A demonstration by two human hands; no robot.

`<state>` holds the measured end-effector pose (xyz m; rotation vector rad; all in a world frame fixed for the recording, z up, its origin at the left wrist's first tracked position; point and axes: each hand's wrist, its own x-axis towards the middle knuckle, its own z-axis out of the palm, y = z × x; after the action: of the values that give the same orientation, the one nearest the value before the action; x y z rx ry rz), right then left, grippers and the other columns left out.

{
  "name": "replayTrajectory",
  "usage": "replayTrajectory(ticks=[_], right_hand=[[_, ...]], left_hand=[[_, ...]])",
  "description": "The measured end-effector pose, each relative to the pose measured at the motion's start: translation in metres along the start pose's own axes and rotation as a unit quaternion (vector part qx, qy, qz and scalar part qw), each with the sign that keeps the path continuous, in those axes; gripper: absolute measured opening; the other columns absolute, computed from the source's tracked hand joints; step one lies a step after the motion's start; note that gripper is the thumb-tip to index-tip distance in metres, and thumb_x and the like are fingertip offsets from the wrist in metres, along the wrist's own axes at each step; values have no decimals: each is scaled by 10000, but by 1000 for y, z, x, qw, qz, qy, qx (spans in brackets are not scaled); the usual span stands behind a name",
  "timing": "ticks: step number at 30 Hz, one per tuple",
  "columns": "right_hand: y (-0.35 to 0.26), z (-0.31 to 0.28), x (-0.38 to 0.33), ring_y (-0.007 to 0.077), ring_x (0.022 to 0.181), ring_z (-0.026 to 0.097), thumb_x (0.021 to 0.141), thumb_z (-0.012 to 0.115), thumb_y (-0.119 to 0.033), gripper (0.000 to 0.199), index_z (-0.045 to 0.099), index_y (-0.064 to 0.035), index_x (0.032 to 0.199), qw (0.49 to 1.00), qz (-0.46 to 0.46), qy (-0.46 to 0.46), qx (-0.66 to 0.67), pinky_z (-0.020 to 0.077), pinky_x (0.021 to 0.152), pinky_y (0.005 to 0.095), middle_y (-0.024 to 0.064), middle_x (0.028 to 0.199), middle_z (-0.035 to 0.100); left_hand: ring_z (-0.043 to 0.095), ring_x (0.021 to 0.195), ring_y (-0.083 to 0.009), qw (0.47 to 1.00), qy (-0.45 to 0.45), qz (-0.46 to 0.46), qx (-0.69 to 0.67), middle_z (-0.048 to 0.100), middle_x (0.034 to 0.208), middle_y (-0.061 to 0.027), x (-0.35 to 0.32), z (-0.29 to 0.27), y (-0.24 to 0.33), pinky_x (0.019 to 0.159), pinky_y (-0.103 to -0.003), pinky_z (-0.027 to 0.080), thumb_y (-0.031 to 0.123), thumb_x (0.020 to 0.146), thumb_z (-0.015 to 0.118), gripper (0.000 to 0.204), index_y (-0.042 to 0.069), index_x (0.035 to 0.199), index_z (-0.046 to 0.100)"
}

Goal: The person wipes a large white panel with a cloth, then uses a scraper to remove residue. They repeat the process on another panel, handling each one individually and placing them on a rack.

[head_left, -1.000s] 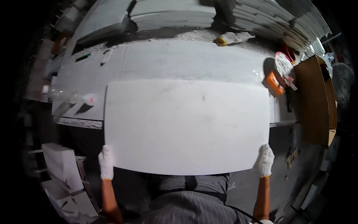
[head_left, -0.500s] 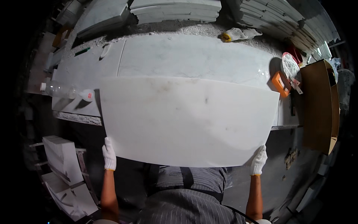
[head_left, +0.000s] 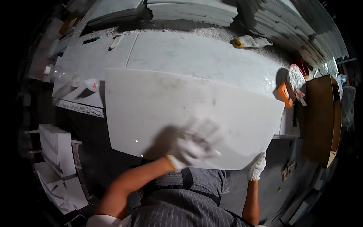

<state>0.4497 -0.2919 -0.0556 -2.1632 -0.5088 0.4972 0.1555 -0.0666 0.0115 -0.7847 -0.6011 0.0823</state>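
A large white marble slab (head_left: 162,106) lies across the front of the work table, its near edge jutting out toward my body. My left hand (head_left: 193,147), in a white knitted glove, is over the slab's near middle part. Motion smears its fingers, so I cannot make out their pose or whether they touch the stone. At the slab's near right corner, my gloved right hand (head_left: 258,166) grips the edge; the fingertips under the stone are hidden.
A clear plastic bottle (head_left: 62,74) lies on the left. On the right are an orange tool (head_left: 285,94), a round dish of white paste (head_left: 296,77) and a cardboard box (head_left: 321,117). Spare gloves (head_left: 251,41) and stacked slabs (head_left: 193,10) sit at the back.
My left hand has let go of the slab's left edge and swung right over its surface. The right hand stays at its corner. The whole view has tilted slightly.
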Motion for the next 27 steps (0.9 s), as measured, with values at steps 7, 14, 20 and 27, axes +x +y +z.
replayTrajectory(ticks=[7,14,20,27], right_hand=[[28,-3,2,110,878,528,1055,394,-403,551,595,99,1159,998,-4,51,21,452,807,275,55,967,653],[-3,2,-5,123,936,544,1052,390,-426,572,570,92,1217,999,5,12,47,449,857,281,78,1047,653],[9,-9,3,164,1084,540,1048,364,-464,632,514,93,1307,999,23,-10,-27,419,967,298,137,1223,623],[-1,-8,0,162,1129,518,1034,379,-496,658,483,70,1354,993,106,-34,26,418,979,300,109,1261,587]], left_hand=[[131,1491,-263,968,156,193,37,184,1609,-51,32,-48,6,1216,-519,90,735,895,126,829,224,1542,208],[134,1485,-349,587,-338,-32,-735,223,1593,-131,-81,111,7,1188,-535,91,570,972,362,697,137,1516,322],[417,1310,-363,659,-527,-208,-494,437,1451,-175,-259,159,-2,1079,-463,320,402,1009,417,511,87,1410,447],[413,1309,-365,445,-626,-421,-483,447,1427,-189,-301,123,-30,1061,-423,362,343,963,529,507,60,1381,467]])
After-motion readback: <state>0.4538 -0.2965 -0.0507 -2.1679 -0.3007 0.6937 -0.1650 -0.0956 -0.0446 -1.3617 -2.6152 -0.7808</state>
